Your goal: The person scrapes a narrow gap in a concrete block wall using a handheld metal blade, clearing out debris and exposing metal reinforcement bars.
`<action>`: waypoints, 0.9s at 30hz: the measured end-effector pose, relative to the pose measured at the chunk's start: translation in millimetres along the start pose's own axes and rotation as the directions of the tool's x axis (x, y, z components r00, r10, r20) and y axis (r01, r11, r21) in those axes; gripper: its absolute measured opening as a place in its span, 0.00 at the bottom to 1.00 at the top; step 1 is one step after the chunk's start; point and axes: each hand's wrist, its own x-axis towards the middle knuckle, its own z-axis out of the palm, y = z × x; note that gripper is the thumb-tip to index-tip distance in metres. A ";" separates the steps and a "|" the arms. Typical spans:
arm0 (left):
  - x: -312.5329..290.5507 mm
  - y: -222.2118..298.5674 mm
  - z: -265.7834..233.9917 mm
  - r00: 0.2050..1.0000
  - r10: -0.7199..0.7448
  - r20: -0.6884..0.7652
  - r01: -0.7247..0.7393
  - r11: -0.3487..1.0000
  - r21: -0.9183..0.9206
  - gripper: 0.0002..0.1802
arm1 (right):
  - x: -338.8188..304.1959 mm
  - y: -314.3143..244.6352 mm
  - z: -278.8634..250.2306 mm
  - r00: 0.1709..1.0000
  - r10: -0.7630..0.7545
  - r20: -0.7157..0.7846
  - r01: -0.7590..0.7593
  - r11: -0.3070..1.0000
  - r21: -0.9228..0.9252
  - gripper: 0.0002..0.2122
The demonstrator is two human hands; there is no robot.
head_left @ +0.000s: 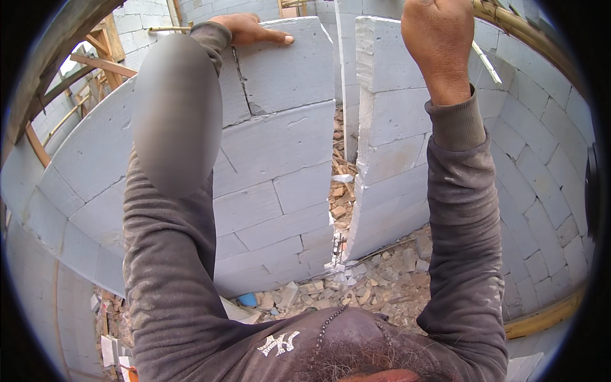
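Note:
My left hand (251, 30) lies over the top edge of a pale grey block wall (289, 70), its thumb stretched out along the face and its fingers apart. Raised at the top of the view, my right hand (437, 44) is closed in a fist; what its fingers hold, if anything, is cut off by the frame's edge. Below that fist stands another block wall section (394, 114). Between the two sections runs a tall, narrow gap with rough edges, and a thin pale upright strip (341, 57) shows in it. A whitish stick (487, 62) slants beside my right wrist.
Broken blocks and rubble (382, 277) cover the ground at the foot of the wall. A bamboo pole (528, 28) crosses the upper right; another pole (544, 316) lies lower right. Wooden boards (105, 65) stand at the upper left. More block wall (541, 159) curves along the right.

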 end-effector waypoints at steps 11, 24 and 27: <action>5.5 0.4 1.2 1.000 0.005 -0.029 -0.006 0.999 -0.032 0.63 | -44.9 42.6 27.1 0.806 0.171 0.567 -0.017 0.964 -0.267 0.12; 4.1 12.1 1.0 0.998 0.028 -0.053 -0.028 1.000 -0.001 0.65 | -71.9 93.5 49.0 0.577 -0.023 0.816 0.430 0.858 -0.280 0.09; 6.2 4.3 -1.4 0.998 0.024 -0.053 -0.022 0.999 0.024 0.65 | -60.2 70.0 41.3 0.741 0.191 0.644 0.028 0.949 -0.314 0.10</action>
